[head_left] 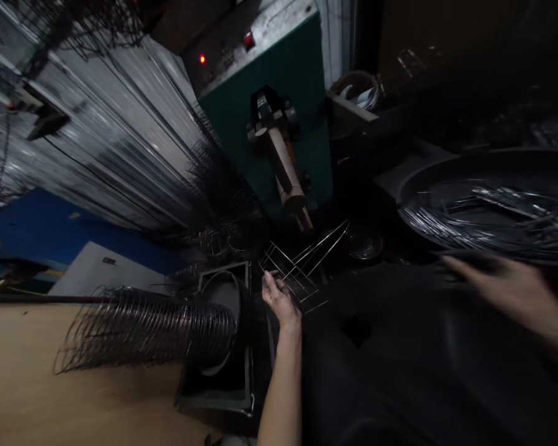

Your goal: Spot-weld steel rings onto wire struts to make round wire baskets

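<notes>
My left hand [280, 298] is closed on the near left corner of a wire frame [302, 266], made of thin shiny rods crossing in a small grid with a long pointed loop at the far right. The frame is tilted below the copper-coloured tip of the green machine [286, 167]. My right hand [497, 285] is blurred, fingers stretched toward the left, beside the near rim of a large dark round basin [409, 214]. Loose metal wires [446, 229] lie in the basin. Whether the right fingers hold anything is hidden by blur and darkness.
Left of me, a stack of wire rings [144, 328] lies sideways against a round dark disc over a metal box frame [214, 402]. A small round dish [363, 243] sits beyond my lap. A red light [202, 59] glows on the machine. Corrugated metal sheeting [97, 111] stands behind.
</notes>
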